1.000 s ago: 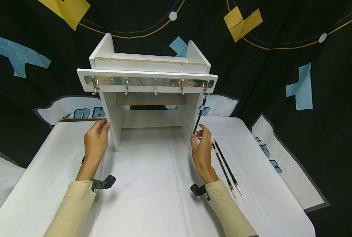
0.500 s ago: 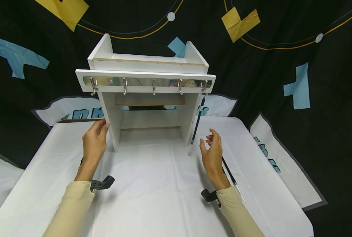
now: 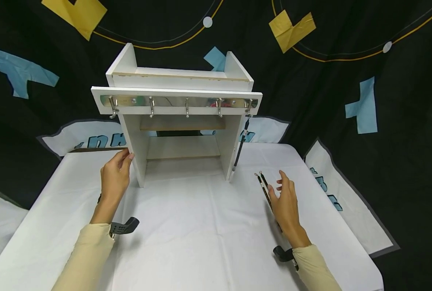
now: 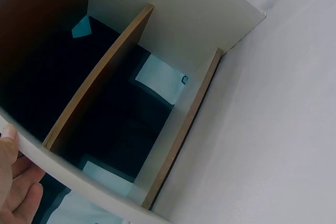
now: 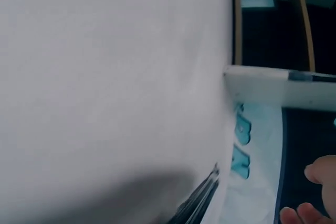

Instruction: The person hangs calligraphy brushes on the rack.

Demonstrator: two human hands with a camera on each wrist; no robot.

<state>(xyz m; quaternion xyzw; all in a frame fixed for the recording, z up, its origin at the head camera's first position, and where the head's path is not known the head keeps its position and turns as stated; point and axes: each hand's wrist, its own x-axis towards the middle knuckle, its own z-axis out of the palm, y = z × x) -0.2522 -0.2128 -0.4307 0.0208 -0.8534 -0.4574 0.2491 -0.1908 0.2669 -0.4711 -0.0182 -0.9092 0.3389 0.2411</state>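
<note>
A white wall shelf (image 3: 134,141) with a row of metal hooks (image 3: 152,108) stands on the table. My left hand (image 3: 114,180) holds the front edge of its left side panel; the left wrist view has the thumb in front and fingers (image 4: 26,187) outside. From the rightmost hook hangs a slim black stick (image 3: 242,143) with a silver band and pale tip, like a paintbrush, beside the right panel. Two similar sticks (image 3: 263,185) lie on the cloth, partly hidden under my right hand (image 3: 285,204). That hand is over them, fingers parted and holding nothing.
White cloth covers the table (image 3: 179,238). Behind it hangs a black curtain (image 3: 328,93) with yellow and blue paper pieces. A white lettered banner (image 3: 350,214) runs along the right edge, and another piece (image 3: 70,135) sits behind the shelf.
My right hand has let go of the hanging stick and moved right and toward me, over the loose sticks. The hanging stick dangles free. My left hand has kept its hold.
</note>
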